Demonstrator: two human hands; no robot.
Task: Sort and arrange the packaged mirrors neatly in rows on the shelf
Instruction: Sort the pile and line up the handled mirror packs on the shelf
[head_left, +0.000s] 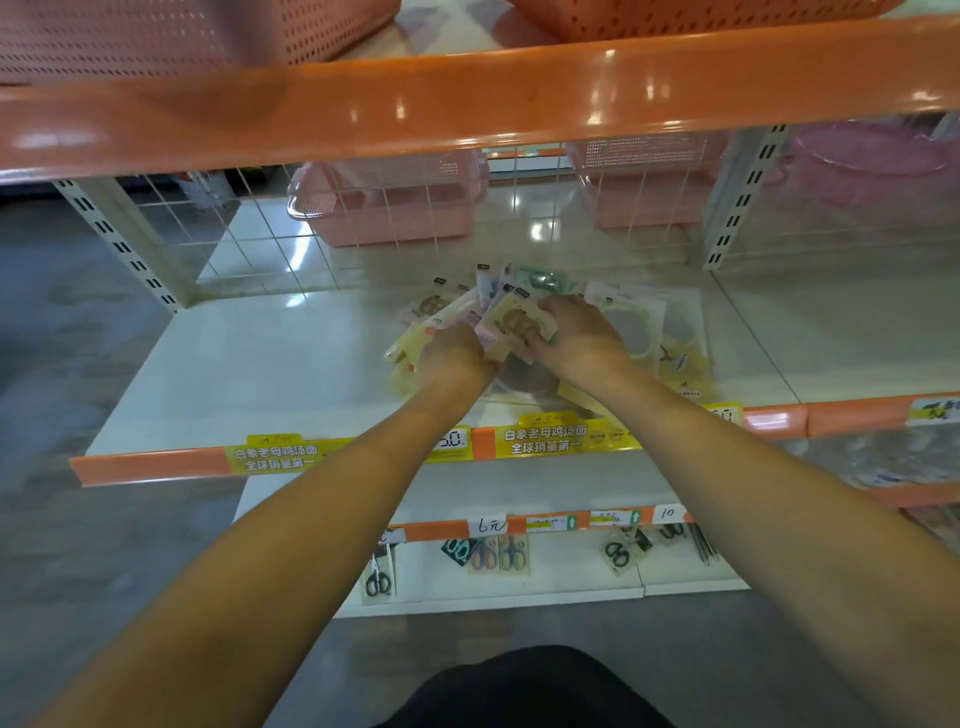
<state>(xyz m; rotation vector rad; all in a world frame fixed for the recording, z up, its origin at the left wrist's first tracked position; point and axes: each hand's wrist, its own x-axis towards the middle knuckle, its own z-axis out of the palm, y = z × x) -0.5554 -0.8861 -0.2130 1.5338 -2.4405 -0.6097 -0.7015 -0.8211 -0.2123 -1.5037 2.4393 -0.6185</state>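
A loose pile of packaged mirrors (488, 299) lies in the middle of the white shelf (249, 374), in pastel yellow, pink and green packs. My left hand (452, 356) grips the near left packs of the pile. My right hand (576, 332) holds a yellow pack (519, 322) with a brown round print, fingers curled over its edge. More flat packs with round mirrors (654, 332) lie to the right of my right hand. Packs beneath my hands are hidden.
An orange shelf beam (467, 98) hangs overhead. Pink baskets (384, 202) stand behind a wire grid at the back. Yellow price labels (545, 439) run along the shelf's orange front edge. Packaged scissors (498, 553) lie on the lower shelf.
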